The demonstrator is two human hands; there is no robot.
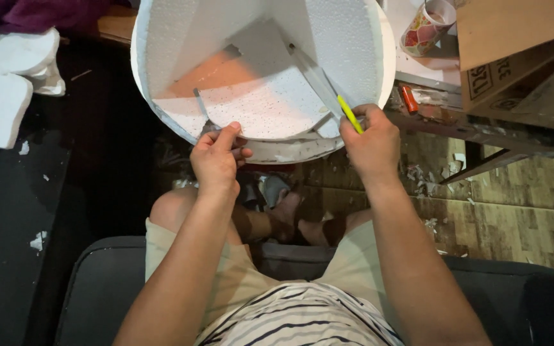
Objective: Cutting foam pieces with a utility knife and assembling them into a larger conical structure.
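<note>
Two hands at foam disc [328, 45], right hand [372, 144] knife [328, 90] angled up-left

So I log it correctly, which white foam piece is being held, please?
The large round foam piece, gripped at its near rim; the lobed foam piece lies untouched at far left.

The floor [520, 218] on the right is brown wood-patterned board, littered with small white crumbs [428, 173]. On the left the ground is dark, nearly black, with a few white flecks [37, 241]. A dark padded seat [97, 288] fills the bottom of the view. At upper right stand brown cardboard boxes [520, 57] beside a patterned paper cup [426, 27]. A purple cloth [40, 13], perhaps a garment, lies at upper left by white foam offcuts [4, 77]. The light is dim and warm.
</note>
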